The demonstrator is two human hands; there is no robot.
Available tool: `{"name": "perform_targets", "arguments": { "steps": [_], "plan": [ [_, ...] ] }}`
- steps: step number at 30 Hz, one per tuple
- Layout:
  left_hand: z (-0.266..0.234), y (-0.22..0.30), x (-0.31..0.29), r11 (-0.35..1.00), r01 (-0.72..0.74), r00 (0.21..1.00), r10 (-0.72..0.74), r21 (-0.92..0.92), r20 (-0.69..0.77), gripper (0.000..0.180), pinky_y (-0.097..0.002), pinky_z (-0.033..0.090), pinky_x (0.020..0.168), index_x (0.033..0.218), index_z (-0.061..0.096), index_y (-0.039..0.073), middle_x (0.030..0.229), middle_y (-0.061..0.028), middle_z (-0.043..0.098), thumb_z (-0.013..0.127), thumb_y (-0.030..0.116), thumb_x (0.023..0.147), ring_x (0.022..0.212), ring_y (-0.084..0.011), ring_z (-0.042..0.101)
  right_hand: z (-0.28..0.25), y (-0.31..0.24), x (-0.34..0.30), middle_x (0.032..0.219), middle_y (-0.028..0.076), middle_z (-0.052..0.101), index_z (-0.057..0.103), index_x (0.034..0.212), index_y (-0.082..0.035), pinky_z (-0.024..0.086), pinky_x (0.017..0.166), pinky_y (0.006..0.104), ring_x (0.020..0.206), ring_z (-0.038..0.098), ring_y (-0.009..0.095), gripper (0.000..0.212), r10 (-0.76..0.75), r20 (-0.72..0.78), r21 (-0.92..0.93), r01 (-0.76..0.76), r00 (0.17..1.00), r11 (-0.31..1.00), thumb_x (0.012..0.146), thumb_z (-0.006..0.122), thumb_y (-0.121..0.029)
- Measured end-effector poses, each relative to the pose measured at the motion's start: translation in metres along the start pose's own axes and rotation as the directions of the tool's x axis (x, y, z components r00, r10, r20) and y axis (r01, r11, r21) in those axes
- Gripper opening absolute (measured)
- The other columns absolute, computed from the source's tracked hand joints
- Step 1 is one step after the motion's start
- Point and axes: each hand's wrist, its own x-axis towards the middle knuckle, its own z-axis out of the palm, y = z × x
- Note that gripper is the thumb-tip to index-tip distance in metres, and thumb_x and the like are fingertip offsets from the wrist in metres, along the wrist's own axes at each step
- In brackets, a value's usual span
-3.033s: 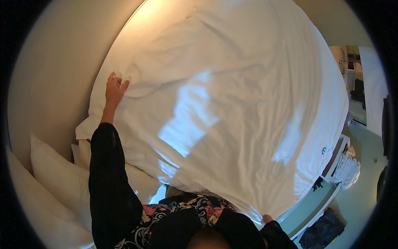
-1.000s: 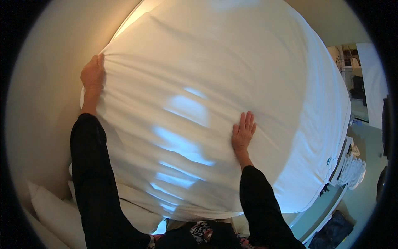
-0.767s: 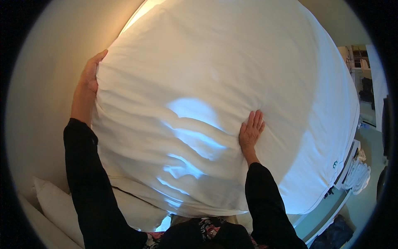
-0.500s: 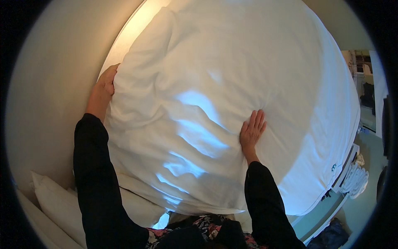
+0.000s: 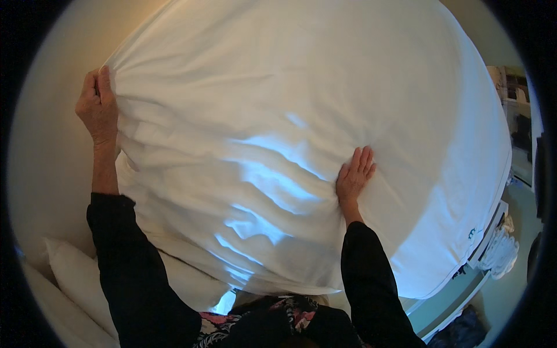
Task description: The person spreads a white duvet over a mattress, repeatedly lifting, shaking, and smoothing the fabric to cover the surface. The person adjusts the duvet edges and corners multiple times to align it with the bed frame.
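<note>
A wide white duvet [image 5: 325, 75] spreads over most of the view, with wrinkles and patches of bluish light across its middle. At its left edge my left hand [image 5: 98, 107] is closed on the cloth, thumb up, and the fabric stretches in folds away from that grip. My right hand [image 5: 355, 177] lies flat on the duvet, right of the middle, fingers extended and palm down. Small dimples show in the cloth around its fingertips.
Pale pillows [image 5: 78, 278] lie at the lower left, by a plain wall [image 5: 52, 168]. On the right stand a white shelf unit [image 5: 490, 232] and a bundle of white cloth [image 5: 500, 255]. A dark heap [image 5: 461, 330] sits on the floor at the lower right.
My left hand has moved outward to the left and slightly up, pulling the duvet's edge with it. New folds run from that edge. My right hand has stayed nearly in place.
</note>
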Motion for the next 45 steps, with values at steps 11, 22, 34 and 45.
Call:
{"name": "perform_targets", "arguments": {
  "steps": [11,22,34,45],
  "plan": [
    [-0.030,-0.224,-0.125,0.930,0.319,0.747,-0.367,0.185,0.555,0.035,-0.0317,0.039,0.064,0.084,0.054,0.001,0.076,-0.0135,0.056,0.039,0.033,0.082,0.070,-0.0231,0.052,0.009,-0.018,-0.002,0.131,0.013,0.023,0.028,0.124,-0.007,0.011,0.096,0.0467,0.122,0.019,0.027,0.052,-0.034,0.005,0.016,0.034,0.999,0.999,0.074,0.042,-0.013],
    [-0.145,-0.206,-0.236,0.447,0.825,0.187,-0.792,0.345,0.580,0.048,-0.0280,0.037,0.075,0.105,0.050,0.002,0.095,-0.0104,0.056,0.043,0.041,0.079,0.085,-0.0189,0.050,0.015,-0.019,-0.010,0.132,0.010,0.022,0.026,0.126,-0.011,0.011,0.097,0.0442,0.122,0.018,0.025,0.045,-0.044,-0.011,-0.025,0.043,0.999,0.999,0.083,0.033,-0.022],
    [-0.250,-0.265,-0.254,0.263,0.037,0.436,-0.873,0.964,0.221,0.026,-0.0397,0.043,0.065,0.087,0.057,0.004,0.084,-0.0145,0.057,0.043,0.025,0.079,0.080,-0.0304,0.055,0.011,-0.018,-0.009,0.131,0.011,0.024,0.027,0.125,-0.009,0.013,0.095,0.0450,0.121,0.022,0.025,0.044,-0.050,-0.049,-0.046,0.048,0.998,0.998,0.083,0.034,-0.022],
    [-0.127,-0.181,-0.211,0.597,0.744,0.448,-0.779,0.301,0.438,0.052,-0.0290,0.036,0.081,0.112,0.045,0.001,0.108,-0.0118,0.049,0.047,0.040,0.077,0.095,-0.0227,0.048,0.013,-0.014,-0.008,0.130,0.012,0.025,0.028,0.124,-0.009,0.013,0.095,0.0453,0.121,0.022,0.026,0.045,-0.067,-0.057,-0.032,0.066,0.996,0.997,0.082,0.037,-0.020]
  ]
}}
